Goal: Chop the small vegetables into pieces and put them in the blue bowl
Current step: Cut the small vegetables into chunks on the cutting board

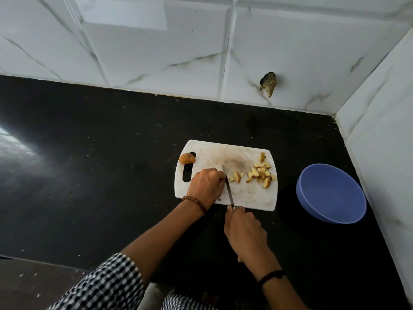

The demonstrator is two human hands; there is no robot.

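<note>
Soft, moderate light fills the scene. A pale glare streaks the black bench [89,175] at nine o'clock, and a bright reflected patch sits on the marble wall tiles [125,16] at eleven o'clock. Shadows are faint. Wide-angle distortion bends the tile joints toward the edges. The checked sleeve [107,285] at six o'clock looks slightly soft.

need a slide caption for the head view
Right hand holds a knife on a white cutting board beside chopped vegetable pieces; blue bowl empty.
</note>
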